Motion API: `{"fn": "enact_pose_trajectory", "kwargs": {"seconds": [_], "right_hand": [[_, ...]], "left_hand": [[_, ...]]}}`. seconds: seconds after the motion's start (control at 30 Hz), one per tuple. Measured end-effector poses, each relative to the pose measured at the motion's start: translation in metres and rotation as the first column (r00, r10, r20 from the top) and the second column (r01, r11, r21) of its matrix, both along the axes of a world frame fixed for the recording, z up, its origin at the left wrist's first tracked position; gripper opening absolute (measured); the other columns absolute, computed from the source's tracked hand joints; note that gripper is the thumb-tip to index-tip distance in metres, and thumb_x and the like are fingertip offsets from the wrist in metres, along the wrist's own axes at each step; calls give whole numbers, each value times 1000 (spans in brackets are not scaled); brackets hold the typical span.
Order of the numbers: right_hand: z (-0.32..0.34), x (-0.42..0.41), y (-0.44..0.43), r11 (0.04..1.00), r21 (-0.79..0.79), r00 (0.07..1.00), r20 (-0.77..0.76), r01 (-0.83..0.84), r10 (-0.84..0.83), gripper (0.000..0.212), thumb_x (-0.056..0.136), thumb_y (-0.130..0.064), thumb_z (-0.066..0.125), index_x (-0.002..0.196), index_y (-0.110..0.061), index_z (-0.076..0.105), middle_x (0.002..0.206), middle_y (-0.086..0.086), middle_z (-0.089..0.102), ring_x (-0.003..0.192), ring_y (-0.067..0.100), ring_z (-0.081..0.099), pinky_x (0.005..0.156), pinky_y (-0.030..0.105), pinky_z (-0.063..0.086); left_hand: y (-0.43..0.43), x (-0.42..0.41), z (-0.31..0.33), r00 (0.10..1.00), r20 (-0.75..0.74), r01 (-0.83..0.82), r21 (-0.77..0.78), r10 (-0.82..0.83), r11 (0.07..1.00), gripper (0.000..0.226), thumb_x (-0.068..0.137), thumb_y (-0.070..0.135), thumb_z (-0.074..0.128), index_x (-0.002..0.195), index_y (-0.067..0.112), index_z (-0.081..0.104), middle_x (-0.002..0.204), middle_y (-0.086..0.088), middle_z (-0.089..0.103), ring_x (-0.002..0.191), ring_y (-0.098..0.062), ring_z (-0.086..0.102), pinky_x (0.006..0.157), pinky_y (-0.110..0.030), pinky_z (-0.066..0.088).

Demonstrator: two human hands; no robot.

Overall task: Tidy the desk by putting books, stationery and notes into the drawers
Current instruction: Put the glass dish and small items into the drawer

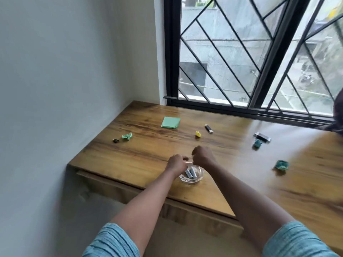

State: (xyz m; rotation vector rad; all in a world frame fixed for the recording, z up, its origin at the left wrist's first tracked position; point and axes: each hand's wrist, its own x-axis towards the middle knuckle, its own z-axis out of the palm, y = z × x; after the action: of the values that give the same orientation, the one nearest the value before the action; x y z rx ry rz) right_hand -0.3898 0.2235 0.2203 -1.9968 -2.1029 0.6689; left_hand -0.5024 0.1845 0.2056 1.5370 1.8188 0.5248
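Head view: wooden desk (141, 156) by window (232, 52)

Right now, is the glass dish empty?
Not empty: two small pale blocks lie inside the glass dish, just below the hands.

Dish (189, 181) sits near the desk's (141, 158) front edge. Notepad (170, 122) lies behind it, leftward. Crumpled paper (281, 165) lies well right of dish. Window (241, 52) stands behind desk.

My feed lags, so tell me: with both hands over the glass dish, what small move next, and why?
Probably grip the glass dish and lift it: the left hand and right hand are curled at its far rim, and it already holds small items.
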Motion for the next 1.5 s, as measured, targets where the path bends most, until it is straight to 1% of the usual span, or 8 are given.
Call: {"fn": "enact_pose_trajectory", "kwargs": {"seconds": [0.47, 0.97, 1.1, 1.2, 1.3, 1.33, 1.4, 1.5], "right_hand": [[-31, -3, -25, 999, 33, 995, 96, -25, 22, 36, 83, -2, 53, 117, -8, 64, 118, 20, 62, 107, 36, 62, 81, 35, 52], [-69, 1, -121, 904, 394, 982, -156, 163, -109, 27, 86, 3, 50, 107, -3, 65, 110, 17, 62, 96, 37, 61, 73, 36, 49], [-100, -14, -155, 773, 622, 992, -48, 120, -115, 30, 64, 12, 68, 90, -2, 70, 88, 16, 66, 73, 36, 63, 58, 35, 56], [-119, -29, -182, 695, 719, 994, 71, 3, -78, 27, 66, -1, 50, 83, -6, 71, 81, 11, 66, 69, 29, 63, 61, 28, 54], [-130, -52, -207, 889, 426, 986, -94, 166, -139, 16, 80, -6, 53, 86, -5, 68, 88, 12, 65, 84, 33, 64, 71, 30, 50], [-140, -58, -210, 946, 174, 950, -201, 274, -238, 19, 89, -12, 53, 98, -3, 67, 99, 14, 66, 97, 33, 62, 79, 30, 48], [-155, -70, -211, 833, -340, 734, -400, 437, -549, 33, 95, -27, 52, 111, -1, 64, 106, 16, 67, 103, 32, 60, 82, 30, 45], [-172, -86, -209, 541, -739, 69, -565, 401, -822, 35, 98, -30, 45, 75, -8, 58, 56, 7, 58, 53, 20, 50, 52, 25, 33]], "left_hand": [[-41, -17, -15, 982, -173, -50, 114, 69, 992, 39, 86, 7, 55, 124, 13, 62, 134, -13, 55, 126, -26, 48, 105, -25, 36], [-116, -69, -56, 948, -297, -73, 136, 111, 988, 41, 93, 5, 44, 132, 16, 53, 136, -6, 44, 127, -21, 41, 109, -26, 32], [-135, -83, -68, 953, -231, -154, 182, 194, 971, 41, 94, 6, 45, 134, 16, 51, 141, -6, 37, 127, -21, 42, 104, -27, 36], [-150, -97, -77, 954, -154, -241, 113, 256, 964, 39, 94, 6, 46, 132, 13, 51, 139, -9, 39, 125, -22, 43, 101, -26, 35], [-158, -114, -94, 903, 65, -415, -111, 424, 903, 37, 95, 11, 50, 131, 9, 52, 137, -12, 47, 120, -26, 50, 93, -27, 40], [-161, -117, -100, 858, 152, -458, -206, 490, 865, 37, 95, 14, 50, 131, 7, 52, 136, -13, 50, 121, -28, 51, 95, -28, 40], [-164, -119, -107, 739, 301, -481, -389, 602, 785, 40, 98, 19, 47, 134, 2, 49, 139, -16, 50, 126, -31, 48, 102, -32, 38], [-161, -117, -110, 491, 462, -445, -596, 739, 668, 49, 102, 28, 38, 144, 2, 34, 150, -11, 36, 140, -27, 33, 114, -35, 25]]}}
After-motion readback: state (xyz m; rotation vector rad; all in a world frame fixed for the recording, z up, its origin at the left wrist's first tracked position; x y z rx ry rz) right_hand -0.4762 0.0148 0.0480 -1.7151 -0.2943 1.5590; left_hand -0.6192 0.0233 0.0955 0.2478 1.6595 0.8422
